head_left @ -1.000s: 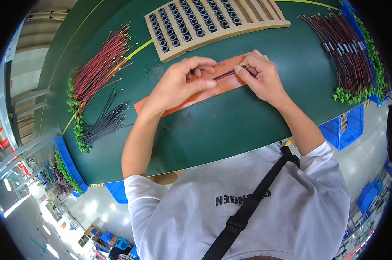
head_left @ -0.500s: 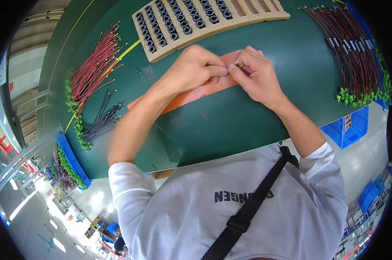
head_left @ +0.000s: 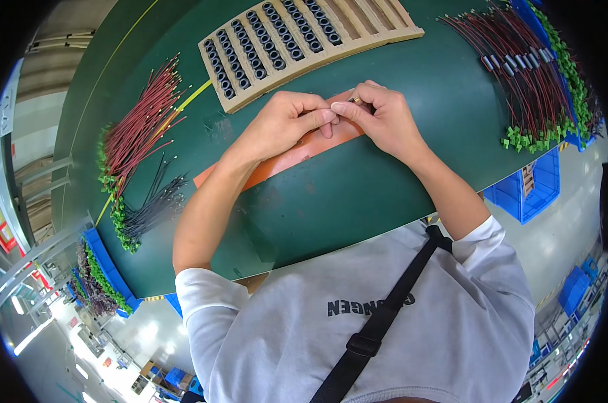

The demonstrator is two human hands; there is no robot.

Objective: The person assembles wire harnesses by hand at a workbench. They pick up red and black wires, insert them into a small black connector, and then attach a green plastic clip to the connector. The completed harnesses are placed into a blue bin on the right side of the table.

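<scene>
My left hand (head_left: 282, 127) and my right hand (head_left: 386, 121) meet fingertip to fingertip over an orange strip (head_left: 277, 171) on the green table. The left thumb and index finger are pinched together; whatever lies between them is hidden. In my right hand the fingers are curled closed, and a small dark, shiny bit shows at the index finger, too small to name. Beyond the hands is a tan tray (head_left: 311, 67) with rows of black ring-shaped parts (head_left: 259, 69) and several bare slots at its right end.
Red wires (head_left: 143, 107) with green connectors and dark wires (head_left: 155, 201) lie at left. More wires carrying grey cylinders (head_left: 519, 62) lie at far right. Blue bins (head_left: 106, 265) stand off the table's left edge, with another blue bin (head_left: 542, 188) beyond the right front edge.
The whole view has shifted slightly, so the table and tray sit further left. My hands stay together over the orange strip, with the fingers a little changed in position.
</scene>
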